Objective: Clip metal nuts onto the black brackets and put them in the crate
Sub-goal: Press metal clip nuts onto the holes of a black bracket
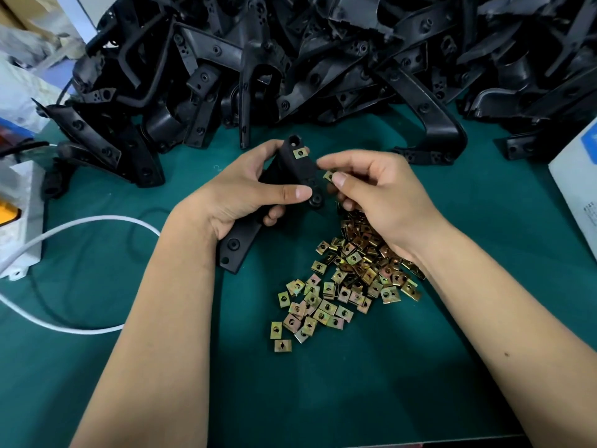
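My left hand (235,189) grips a black bracket (292,169) above the green table, fingers curled round its middle. One brass-coloured metal nut (299,153) sits clipped near the bracket's upper end. My right hand (374,195) pinches another metal nut (329,175) between thumb and fingers, right beside the bracket's edge. Below my right wrist lies a loose heap of metal nuts (342,279) spread on the table. No crate is in view.
A big pile of black brackets (290,59) fills the back of the table. A white power strip (19,221) and white cable (80,221) lie at the left. A white box (578,179) stands at the right edge.
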A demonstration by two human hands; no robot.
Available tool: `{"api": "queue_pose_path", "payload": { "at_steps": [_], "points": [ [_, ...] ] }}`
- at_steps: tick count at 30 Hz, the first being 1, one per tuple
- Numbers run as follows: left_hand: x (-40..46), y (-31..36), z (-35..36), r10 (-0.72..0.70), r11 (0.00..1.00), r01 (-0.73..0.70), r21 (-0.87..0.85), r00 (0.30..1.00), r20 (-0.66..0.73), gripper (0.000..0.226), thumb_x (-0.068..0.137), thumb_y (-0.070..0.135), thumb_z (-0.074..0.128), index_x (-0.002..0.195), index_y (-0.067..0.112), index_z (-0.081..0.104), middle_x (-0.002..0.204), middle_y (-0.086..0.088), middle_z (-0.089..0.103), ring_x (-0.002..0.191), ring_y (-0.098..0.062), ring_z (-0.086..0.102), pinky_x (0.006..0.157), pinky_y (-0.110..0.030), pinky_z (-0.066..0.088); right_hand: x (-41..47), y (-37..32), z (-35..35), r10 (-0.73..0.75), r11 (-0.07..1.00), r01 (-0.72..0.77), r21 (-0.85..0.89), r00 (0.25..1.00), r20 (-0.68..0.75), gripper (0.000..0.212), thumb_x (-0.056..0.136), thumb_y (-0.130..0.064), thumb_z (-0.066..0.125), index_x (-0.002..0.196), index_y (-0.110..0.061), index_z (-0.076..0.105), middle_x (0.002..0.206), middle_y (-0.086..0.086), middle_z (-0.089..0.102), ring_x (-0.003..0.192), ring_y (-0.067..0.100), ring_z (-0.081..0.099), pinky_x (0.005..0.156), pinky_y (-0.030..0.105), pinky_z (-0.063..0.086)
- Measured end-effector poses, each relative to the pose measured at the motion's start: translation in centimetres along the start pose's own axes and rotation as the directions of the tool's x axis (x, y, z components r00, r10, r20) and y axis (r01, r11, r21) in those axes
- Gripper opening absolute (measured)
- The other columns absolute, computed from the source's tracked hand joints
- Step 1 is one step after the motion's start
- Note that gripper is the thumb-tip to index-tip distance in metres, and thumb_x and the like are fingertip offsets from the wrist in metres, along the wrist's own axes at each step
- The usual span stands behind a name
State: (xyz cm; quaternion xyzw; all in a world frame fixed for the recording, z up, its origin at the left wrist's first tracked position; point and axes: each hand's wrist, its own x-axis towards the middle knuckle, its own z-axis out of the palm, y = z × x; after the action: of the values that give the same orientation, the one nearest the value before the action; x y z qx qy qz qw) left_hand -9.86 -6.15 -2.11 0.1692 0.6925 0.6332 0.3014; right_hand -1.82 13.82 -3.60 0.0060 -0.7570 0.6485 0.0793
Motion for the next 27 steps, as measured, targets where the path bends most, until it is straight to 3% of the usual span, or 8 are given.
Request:
{"api": "queue_pose_path", "payload": {
  "at_steps": [3, 8, 13, 23, 27],
  "points": [
    [0.05, -0.08, -0.05, 0.001, 1.0, -0.001, 0.002, 1.0, -0.001, 0.085, 0.066, 0.02, 0.089, 0.141, 0.018, 0.05, 0.086, -0.003, 0.069, 0.051, -0.015, 0.046, 0.044, -0.024, 0.042, 0.0, -0.11, -0.03, 0.013, 0.999, -0.013, 0.044, 1.0, 0.0, 0.015, 0.098, 0.003, 0.061, 0.105, -0.008, 0.069, 0.079, -0.003, 0.07, 0.07, 0.008, 0.059, 0.062, 0.023, 0.05],
    [0.14, -0.16, -0.11, 0.003, 1.0, -0.003, 0.011, 1.0, 0.007, 0.08, 0.073, 0.015, 0.09, 0.141, 0.017, 0.05, 0.085, -0.002, 0.068, 0.051, -0.015, 0.046, 0.045, -0.024, 0.042, -0.01, -0.1, 0.06, 0.004, 0.999, -0.004, 0.031, 1.0, -0.009, 0.023, 0.098, 0.001, 0.061, 0.095, -0.016, 0.076, 0.085, 0.004, 0.069, 0.076, 0.011, 0.059, 0.067, 0.025, 0.051],
    [0.25, -0.29, -0.16, 0.007, 0.999, -0.008, 0.032, 1.0, 0.019, 0.072, 0.074, 0.016, 0.085, 0.139, 0.02, 0.053, 0.085, -0.002, 0.067, 0.051, -0.016, 0.046, 0.045, -0.025, 0.042, -0.03, 0.0, 0.29, 0.007, 1.0, -0.006, 0.018, 1.0, -0.029, 0.022, 0.098, -0.002, 0.063, 0.095, -0.018, 0.077, 0.084, 0.0, 0.071, 0.077, 0.009, 0.061, 0.067, 0.024, 0.052],
    [0.24, -0.34, -0.16, 0.017, 0.999, -0.018, 0.038, 0.999, 0.037, 0.074, 0.074, 0.017, 0.09, 0.138, 0.023, 0.054, 0.087, -0.003, 0.067, 0.052, -0.016, 0.046, 0.045, -0.025, 0.042, 0.0, 0.05, 0.36, -0.006, 1.0, 0.005, -0.025, 1.0, -0.031, 0.017, 0.097, -0.002, 0.065, 0.093, -0.016, 0.075, 0.086, 0.0, 0.071, 0.077, 0.004, 0.061, 0.064, 0.021, 0.051],
    [0.27, -0.32, -0.05, 0.02, 0.998, -0.022, 0.053, 0.999, 0.041, 0.075, 0.073, 0.022, 0.09, 0.139, 0.024, 0.054, 0.087, -0.001, 0.069, 0.052, -0.016, 0.046, 0.046, -0.025, 0.043, 0.03, 0.1, 0.24, 0.012, 0.999, -0.011, 0.038, 0.999, -0.036, 0.011, 0.094, -0.002, 0.069, 0.094, -0.012, 0.074, 0.084, 0.002, 0.071, 0.075, 0.01, 0.061, 0.065, 0.024, 0.051]
  ]
}}
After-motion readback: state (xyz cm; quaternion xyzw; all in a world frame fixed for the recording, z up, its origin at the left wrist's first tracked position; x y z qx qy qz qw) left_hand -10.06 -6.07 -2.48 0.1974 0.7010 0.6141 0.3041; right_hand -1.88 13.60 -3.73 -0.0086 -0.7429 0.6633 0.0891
